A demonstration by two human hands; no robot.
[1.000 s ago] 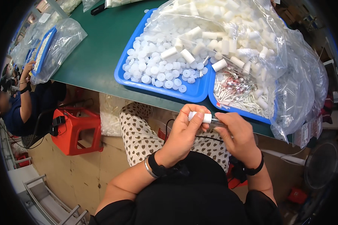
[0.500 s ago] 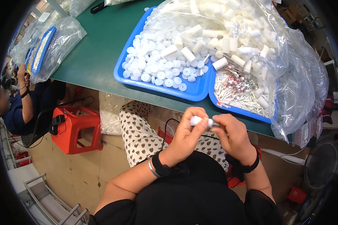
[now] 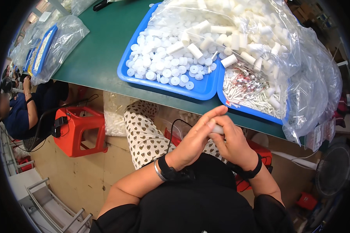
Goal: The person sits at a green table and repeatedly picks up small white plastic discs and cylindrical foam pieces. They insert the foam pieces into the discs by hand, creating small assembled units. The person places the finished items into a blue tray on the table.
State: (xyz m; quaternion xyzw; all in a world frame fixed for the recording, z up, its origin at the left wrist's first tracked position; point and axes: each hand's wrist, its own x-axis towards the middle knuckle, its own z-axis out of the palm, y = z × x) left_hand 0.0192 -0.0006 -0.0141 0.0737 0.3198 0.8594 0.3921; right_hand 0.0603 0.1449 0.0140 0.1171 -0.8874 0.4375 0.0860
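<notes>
My left hand [image 3: 193, 142] and my right hand [image 3: 236, 144] meet over my lap, just off the table's near edge. Between them is a white cylinder [image 3: 217, 129], mostly covered by the fingers. My right fingers wrap round it, while the left thumb and palm press against its other side. Beyond the hands, a large blue tray [image 3: 144, 80] holds many small white discs [image 3: 163, 64]. To its right, a smaller blue tray [image 3: 256, 116] contains thin white and red pieces [image 3: 243, 87]. White foam-like cylinders [image 3: 228, 61] lie on and above both trays, many under clear plastic.
A large clear plastic bag [image 3: 311, 85] drapes over the right side of the green table [image 3: 93, 54]. A red stool [image 3: 76, 136] stands at left, near another seated person [image 3: 23, 108]. At right is a fan [image 3: 332, 169]. A bag of white pieces [image 3: 114, 112] sits under the table.
My hands have come together round the white cylinder, with the left fingers straightening and reaching over the right. Less of the cylinder shows now. The view has shifted slightly.
</notes>
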